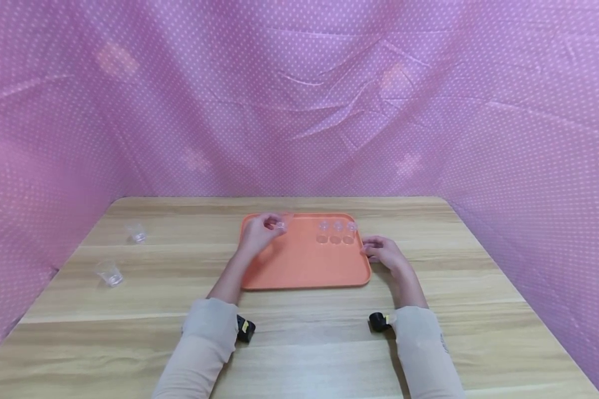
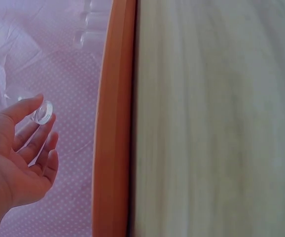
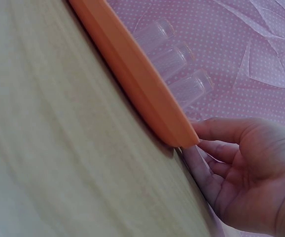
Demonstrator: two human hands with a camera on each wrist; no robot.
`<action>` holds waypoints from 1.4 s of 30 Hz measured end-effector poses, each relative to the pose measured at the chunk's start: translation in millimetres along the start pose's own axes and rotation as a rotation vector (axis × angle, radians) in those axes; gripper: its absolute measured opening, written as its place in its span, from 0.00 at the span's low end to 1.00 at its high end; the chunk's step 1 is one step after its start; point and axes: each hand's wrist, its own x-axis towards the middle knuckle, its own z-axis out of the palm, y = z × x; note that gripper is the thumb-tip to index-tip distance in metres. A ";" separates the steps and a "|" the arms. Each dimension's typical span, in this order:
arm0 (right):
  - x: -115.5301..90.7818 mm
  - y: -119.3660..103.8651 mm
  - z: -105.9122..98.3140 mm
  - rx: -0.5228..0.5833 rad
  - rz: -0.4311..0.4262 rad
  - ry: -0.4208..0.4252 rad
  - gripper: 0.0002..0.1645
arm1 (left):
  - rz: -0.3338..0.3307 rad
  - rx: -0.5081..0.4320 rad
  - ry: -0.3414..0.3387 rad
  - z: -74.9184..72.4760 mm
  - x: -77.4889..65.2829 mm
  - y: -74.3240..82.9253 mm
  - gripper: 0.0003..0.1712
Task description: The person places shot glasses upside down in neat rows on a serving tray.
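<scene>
On my head feed, the left hand [image 1: 260, 234] has a clear cup [image 2: 45, 113] pinched between thumb and fingers, above the far left part of an orange tray [image 1: 304, 269]. The cup is small, colourless and see-through; its thick round base faces my left wrist camera as a bright, glossy ring, and the tilted body fades into the backdrop behind the thumb. The right hand [image 1: 385, 253] touches the tray's right edge with lightly bent fingers; whether they pinch the rim, I cannot tell.

Near the tray's far right corner I have three clear cups [image 3: 169, 63] side by side, pale and faintly streaked with light. Well to the left, two loose cups [image 1: 111, 274] sit apart on the wood-grain tabletop [image 1: 304, 343], just as transparent, catching light at their bases. Behind everything hangs a pink dotted curtain [image 1: 299, 122], creased in places.
</scene>
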 end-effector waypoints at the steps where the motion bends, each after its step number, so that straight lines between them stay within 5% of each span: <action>1: 0.1 0.2 0.0 0.001 -0.001 -0.004 0.24 | 0.002 0.004 0.000 0.7 -0.1 0.2 0.16; 15: 0.3 -0.8 0.0 -0.007 -0.005 0.005 0.23 | -0.036 0.024 0.016 9.0 4.4 1.0 0.16; 29: 0.8 -0.7 -1.0 -0.007 -0.014 -0.001 0.23 | -0.069 -0.100 0.109 24.0 12.3 2.6 0.14; 42: 1.0 -1.1 0.1 -0.011 -0.024 -0.002 0.23 | -0.014 -0.012 0.021 46.0 21.5 4.3 0.12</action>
